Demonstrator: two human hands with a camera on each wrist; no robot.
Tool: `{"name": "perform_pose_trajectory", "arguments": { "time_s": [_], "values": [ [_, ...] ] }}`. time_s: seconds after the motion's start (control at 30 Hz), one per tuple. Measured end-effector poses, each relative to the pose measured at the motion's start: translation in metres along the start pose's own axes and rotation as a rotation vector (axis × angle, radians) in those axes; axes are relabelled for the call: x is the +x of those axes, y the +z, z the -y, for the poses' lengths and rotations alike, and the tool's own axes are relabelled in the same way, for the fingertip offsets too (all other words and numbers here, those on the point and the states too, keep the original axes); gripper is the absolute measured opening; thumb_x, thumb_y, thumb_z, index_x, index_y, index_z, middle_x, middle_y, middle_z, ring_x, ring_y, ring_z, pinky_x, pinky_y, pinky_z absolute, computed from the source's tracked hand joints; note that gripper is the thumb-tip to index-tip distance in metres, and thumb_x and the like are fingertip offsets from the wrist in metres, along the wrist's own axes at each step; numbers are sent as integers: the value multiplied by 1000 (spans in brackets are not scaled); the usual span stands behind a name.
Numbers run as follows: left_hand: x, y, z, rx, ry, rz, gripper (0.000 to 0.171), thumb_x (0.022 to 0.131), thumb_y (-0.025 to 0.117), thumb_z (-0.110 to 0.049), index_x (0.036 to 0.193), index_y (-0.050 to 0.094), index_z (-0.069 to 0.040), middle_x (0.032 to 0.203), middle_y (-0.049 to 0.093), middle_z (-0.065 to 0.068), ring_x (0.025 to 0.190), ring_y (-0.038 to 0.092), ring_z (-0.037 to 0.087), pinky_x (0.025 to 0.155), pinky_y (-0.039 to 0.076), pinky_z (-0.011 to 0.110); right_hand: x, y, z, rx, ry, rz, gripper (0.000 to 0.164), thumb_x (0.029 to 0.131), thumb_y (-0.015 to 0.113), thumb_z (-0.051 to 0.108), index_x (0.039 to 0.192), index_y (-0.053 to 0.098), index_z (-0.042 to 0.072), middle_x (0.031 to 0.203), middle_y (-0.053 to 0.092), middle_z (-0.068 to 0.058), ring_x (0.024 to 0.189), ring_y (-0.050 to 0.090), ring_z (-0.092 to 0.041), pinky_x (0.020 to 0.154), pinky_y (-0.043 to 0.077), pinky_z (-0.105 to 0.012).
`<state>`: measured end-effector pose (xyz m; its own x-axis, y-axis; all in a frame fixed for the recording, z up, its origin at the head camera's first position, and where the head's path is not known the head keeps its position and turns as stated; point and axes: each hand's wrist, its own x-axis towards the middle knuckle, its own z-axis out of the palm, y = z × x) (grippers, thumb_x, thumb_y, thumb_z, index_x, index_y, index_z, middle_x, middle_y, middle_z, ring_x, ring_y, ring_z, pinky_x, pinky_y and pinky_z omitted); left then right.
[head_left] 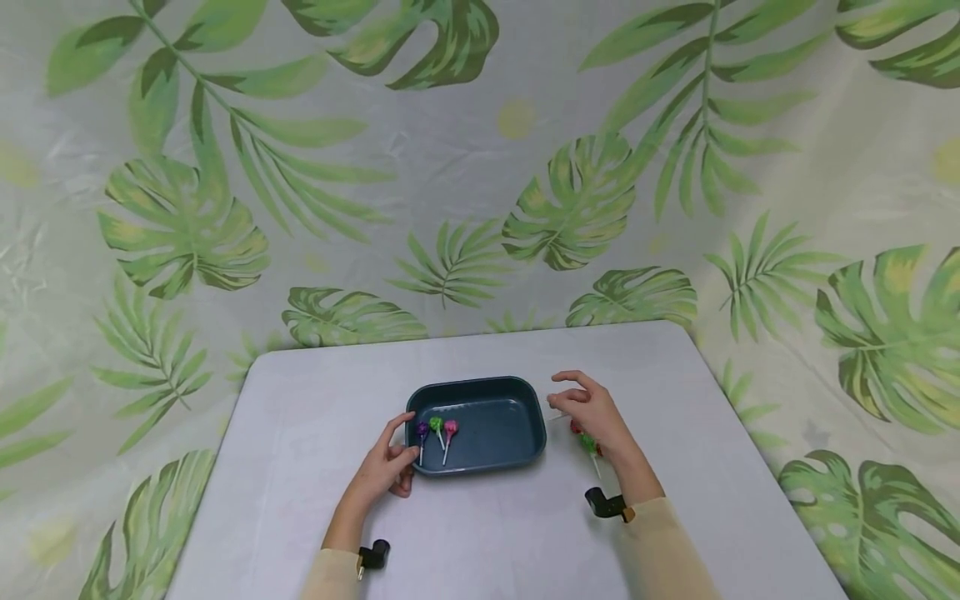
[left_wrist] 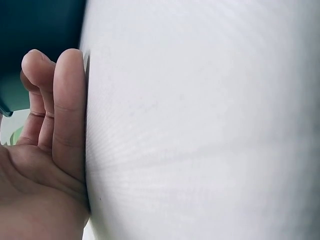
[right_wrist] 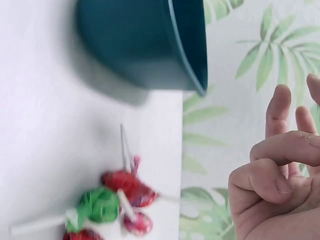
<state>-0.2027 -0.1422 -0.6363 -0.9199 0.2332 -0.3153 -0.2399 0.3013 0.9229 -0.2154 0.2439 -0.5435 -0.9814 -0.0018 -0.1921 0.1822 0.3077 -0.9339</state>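
Note:
A dark teal rectangular tray [head_left: 487,470] sits on the table. My left hand [head_left: 381,468] grips its left end, thumb and index finger at the rim; in the left wrist view other fingers [left_wrist: 69,110] rest low beside the tray wall. Inside, at the left, lie a purple lollipop [head_left: 423,430], a green lollipop [head_left: 437,424] and a pink lollipop [head_left: 451,427]. My right hand [head_left: 596,414] hovers right of the tray, thumb bent near the index finger, nothing seen held. Beneath it lie a green lollipop [right_wrist: 102,205], a red lollipop [right_wrist: 127,187] and a smaller pink one [right_wrist: 138,223].
The white table [head_left: 322,400] has a straight back edge and rounded corners. Behind it hangs a leaf-printed cloth [head_left: 450,167]. Another red wrapper [right_wrist: 82,235] shows at the bottom of the right wrist view. White sticks point several ways beside the tray.

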Motion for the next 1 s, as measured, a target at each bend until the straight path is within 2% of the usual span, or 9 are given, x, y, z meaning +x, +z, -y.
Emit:
{"name": "perform_pose_trajectory", "arguments": {
  "time_s": [0.1, 0.27, 0.4, 0.5, 0.63, 0.77, 0.87, 1.0],
  "values": [
    [1, 0, 2, 6, 2, 0, 60, 89, 61, -38, 133, 26, -58, 75, 61, 25, 48, 58, 25, 47, 55, 44, -3, -10, -4, -7, 9, -10, 41, 82, 69, 44, 118, 54, 34, 96, 72, -1, 65, 54, -16, 47, 38, -31],
    [1, 0, 3, 6, 2, -1, 61, 90, 61, -36, 134, 26, -57, 72, 61, 20, 47, 58, 25, 47, 55, 44, -8, -24, -13, 15, 35, -12, 43, 82, 68, 45, 120, 52, 32, 99, 72, -6, 53, 36, -25, 43, 33, -31],
    [1, 1, 2, 4, 4, -3, 60, 89, 62, -36, 134, 27, -57, 69, 60, 15, 46, 58, 25, 46, 54, 42, -11, -33, -20, -20, 54, -21, 47, 80, 66, 51, 121, 50, 33, 108, 69, -14, 48, 34, -20, 43, 34, -30],
    [1, 0, 3, -1, 5, -13, 60, 88, 63, -37, 133, 28, -58, 69, 60, 15, 46, 58, 25, 45, 54, 43, -13, -39, -23, -30, 61, -21, 52, 79, 66, 55, 123, 49, 33, 111, 68, -15, 45, 33, -14, 42, 35, -30],
    [-1, -1, 0, -2, -9, -21, 61, 88, 63, -37, 132, 28, -59, 71, 61, 18, 48, 59, 26, 46, 54, 45, -22, -47, -17, -26, 64, -23, 50, 83, 66, 47, 125, 49, 26, 101, 71, -9, 43, 33, -12, 41, 35, -30],
    [-11, -2, -17, 0, -18, 3, 61, 90, 62, -33, 136, 27, -54, 76, 61, 24, 51, 60, 30, 49, 55, 46, -29, -55, -13, -14, 81, -36, 49, 84, 67, 43, 125, 49, 23, 91, 71, -1, 42, 34, -10, 41, 35, -28],
    [-17, -2, -26, 1, -15, 23, 61, 90, 61, -31, 137, 27, -52, 78, 61, 25, 52, 61, 30, 50, 56, 45, -27, -62, -30, -32, 81, -55, 52, 82, 66, 48, 125, 48, 25, 91, 71, 4, 42, 34, -10, 41, 35, -28],
    [-18, -1, -27, -1, -14, 27, 60, 90, 61, -31, 135, 28, -54, 77, 61, 25, 51, 60, 29, 50, 56, 44, -24, -70, -53, -64, 96, -82, 53, 80, 65, 54, 124, 48, 29, 93, 69, 1, 44, 35, -12, 41, 36, -29]
  ]
}}
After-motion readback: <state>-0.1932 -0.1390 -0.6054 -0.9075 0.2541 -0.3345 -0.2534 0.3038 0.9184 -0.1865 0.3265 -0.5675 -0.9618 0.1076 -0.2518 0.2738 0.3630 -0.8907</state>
